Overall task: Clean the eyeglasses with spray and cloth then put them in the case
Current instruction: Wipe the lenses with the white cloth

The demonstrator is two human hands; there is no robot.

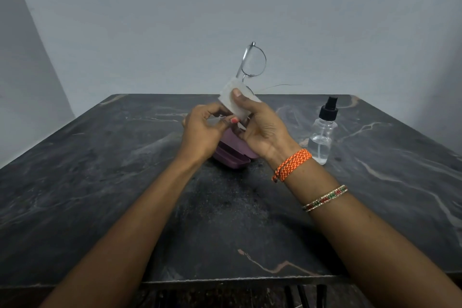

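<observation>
Thin-rimmed metal eyeglasses point(252, 61) stand on end in the air above the table, one lens up, the other wrapped in a white cloth point(233, 99). My right hand point(262, 127) pinches the cloth around the lower lens, thumb on top. My left hand point(203, 132) grips the lower part of the glasses, fingers closed near the cloth's bottom edge. An open purple case point(231, 155) lies on the table right under both hands, partly hidden by them. A clear spray bottle point(322, 132) with a black nozzle stands upright to the right of my right wrist.
The dark marble table point(100, 182) stretches wide on both sides, its front edge near me. A grey wall rises behind the far edge. Dark slats show below the table's front edge.
</observation>
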